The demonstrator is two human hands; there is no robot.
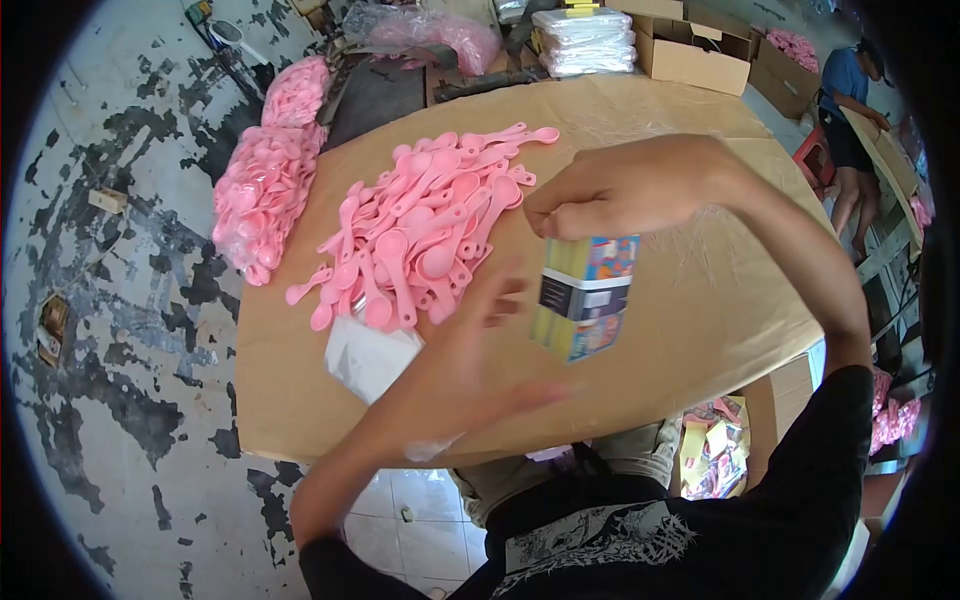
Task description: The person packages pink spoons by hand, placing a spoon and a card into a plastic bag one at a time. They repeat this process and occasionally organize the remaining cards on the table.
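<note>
My right hand [620,190] is closed over the top of a banded stack of printed cards [585,297], held upright above the brown table [700,330]. The stack shows yellow edges, a colourful face and a black and white band. To its left, my left hand [480,350] is smeared by motion, its fingers spread apart with nothing between them. Beyond that hand lies a large heap of pink plastic spoons [420,220]. Some white packets [370,355] rest at the heap's near edge, partly behind my left forearm.
Bags of pink spoons [265,190] stand at the table's left edge. Along the back are stacked clear packets [585,42] and an open carton [695,55]. A box of printed cards [715,450] sits below the near edge. Another person [850,120] stands at the far right.
</note>
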